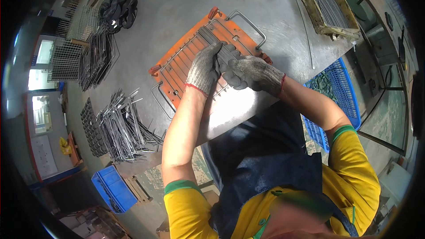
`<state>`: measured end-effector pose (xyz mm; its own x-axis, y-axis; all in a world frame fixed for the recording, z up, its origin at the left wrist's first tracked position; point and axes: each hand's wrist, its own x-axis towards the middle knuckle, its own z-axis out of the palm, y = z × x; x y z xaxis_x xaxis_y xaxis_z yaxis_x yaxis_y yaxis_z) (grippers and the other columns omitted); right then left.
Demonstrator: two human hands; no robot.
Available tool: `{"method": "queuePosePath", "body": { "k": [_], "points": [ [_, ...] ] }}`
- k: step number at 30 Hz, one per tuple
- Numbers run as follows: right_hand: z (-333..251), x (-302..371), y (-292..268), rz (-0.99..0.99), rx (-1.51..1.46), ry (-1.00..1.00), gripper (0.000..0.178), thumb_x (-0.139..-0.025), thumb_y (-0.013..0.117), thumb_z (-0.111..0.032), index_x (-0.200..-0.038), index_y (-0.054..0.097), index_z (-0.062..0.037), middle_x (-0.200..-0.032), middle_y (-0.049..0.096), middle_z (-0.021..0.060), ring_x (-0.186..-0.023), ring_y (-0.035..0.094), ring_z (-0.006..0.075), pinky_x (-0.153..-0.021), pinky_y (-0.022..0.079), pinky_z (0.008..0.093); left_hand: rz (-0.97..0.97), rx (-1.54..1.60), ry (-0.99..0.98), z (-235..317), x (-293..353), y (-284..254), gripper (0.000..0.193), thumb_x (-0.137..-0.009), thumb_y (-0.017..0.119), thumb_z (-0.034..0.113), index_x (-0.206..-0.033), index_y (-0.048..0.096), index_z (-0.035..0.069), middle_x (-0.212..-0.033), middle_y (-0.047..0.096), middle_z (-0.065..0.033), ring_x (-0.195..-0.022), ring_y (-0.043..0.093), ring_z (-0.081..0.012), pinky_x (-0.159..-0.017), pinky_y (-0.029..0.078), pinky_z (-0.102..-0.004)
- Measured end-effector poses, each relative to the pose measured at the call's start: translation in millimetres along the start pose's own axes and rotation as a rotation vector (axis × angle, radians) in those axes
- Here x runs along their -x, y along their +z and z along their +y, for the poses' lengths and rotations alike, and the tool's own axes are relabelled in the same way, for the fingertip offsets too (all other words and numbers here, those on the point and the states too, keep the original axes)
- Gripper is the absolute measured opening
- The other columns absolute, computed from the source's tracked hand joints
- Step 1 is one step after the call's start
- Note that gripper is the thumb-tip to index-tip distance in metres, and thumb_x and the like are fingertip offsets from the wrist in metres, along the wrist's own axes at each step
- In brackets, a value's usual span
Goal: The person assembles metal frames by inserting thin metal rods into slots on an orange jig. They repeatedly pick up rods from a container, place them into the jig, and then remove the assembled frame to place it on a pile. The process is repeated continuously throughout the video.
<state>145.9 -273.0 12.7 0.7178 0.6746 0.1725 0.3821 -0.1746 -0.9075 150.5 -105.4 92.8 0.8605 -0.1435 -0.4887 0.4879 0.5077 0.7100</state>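
Observation:
Both my hands wear grey knit work gloves with red cuffs. A bundle of thin metal rods (pixel 207 36) slants across the orange jig plate (pixel 177 55). My left hand (pixel 206 66) is closed round the bundle from the left side. From the right, my right hand (pixel 256 74) wraps its fingers about the same rods; their lower ends are hidden by the gloves. Beneath, several rods lie spaced apart across the jig inside a wire frame. A bent wire handle (pixel 261 31) sticks out at the jig's upper right, and another (pixel 156 97) at its lower left.
A tray of straight rods (pixel 327 6) stands at the far right, near a single long rod (pixel 305 26). Bent wire pieces (pixel 124 128) are heaped at the left edge. Wire grids (pixel 66 59) and black gloves (pixel 117 11) lie beyond. A blue basket (pixel 347 88) stands right of the table.

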Motion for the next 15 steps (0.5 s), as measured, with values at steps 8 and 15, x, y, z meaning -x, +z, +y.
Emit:
{"method": "queuePosePath", "body": {
  "k": [8, 15],
  "points": [
    [-19, -12, -8, -0.082, 0.504, 0.027, 0.025, -0.081, 0.07, 0.0, -0.106, 0.066, -0.001, -0.1, 0.071, 0.0127, -0.097, 0.069, 0.0288, -0.085, 0.056, 0.0395, 0.09, -0.488, -0.064, 18, -26, -18, 0.037, -0.099, 0.061, 0.025, -0.116, 0.06, -0.008, -0.097, 0.07, -0.0192, -0.082, 0.073, -0.0263, -0.074, 0.062, -0.0332],
    [24, -12, -13, 0.086, 0.14, -0.279, 0.029, -0.098, 0.057, -0.022, -0.109, 0.063, 0.0041, -0.096, 0.071, 0.0124, -0.09, 0.071, 0.0262, -0.076, 0.057, 0.04, 0.206, -1.948, 0.846, 22, -33, -10, 0.046, -0.097, 0.057, 0.04, -0.126, 0.06, 0.005, -0.118, 0.066, -0.0148, -0.104, 0.066, -0.0331, -0.091, 0.052, -0.0459]
  ]
}}
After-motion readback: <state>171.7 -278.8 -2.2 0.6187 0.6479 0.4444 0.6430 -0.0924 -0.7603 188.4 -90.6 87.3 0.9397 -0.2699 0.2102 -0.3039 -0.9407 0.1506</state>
